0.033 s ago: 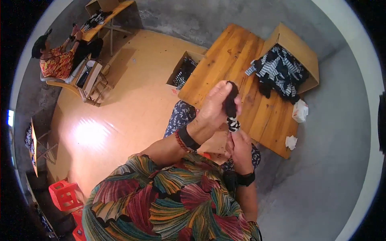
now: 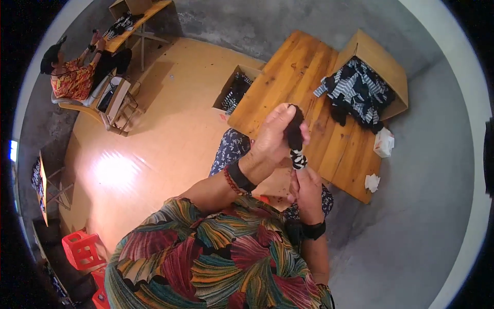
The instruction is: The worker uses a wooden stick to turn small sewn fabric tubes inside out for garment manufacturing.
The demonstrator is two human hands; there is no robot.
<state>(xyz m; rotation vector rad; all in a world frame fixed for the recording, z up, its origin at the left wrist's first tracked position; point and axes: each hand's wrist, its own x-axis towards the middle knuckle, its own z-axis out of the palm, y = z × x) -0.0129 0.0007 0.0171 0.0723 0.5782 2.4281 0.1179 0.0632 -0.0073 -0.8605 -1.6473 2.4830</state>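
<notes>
Held up in front of my chest is a black knit, sock-like piece with a bunched black-and-white striped part at its lower end. My left hand grips its dark upper part, the thumb pressed near the tip. Just below the stripes, my right hand is closed around the lower end, where a short pale grey section shows; the fingers hide the rest. Beyond my hands, a cardboard box lies tipped on the wooden table, and a heap of black and grey-striped knit pieces spills from its mouth.
An open carton with striped pieces stands left of the table. A white packet and a crumpled white tissue lie by its right edge. A seated co-worker works at another table. Red stools stand lower left.
</notes>
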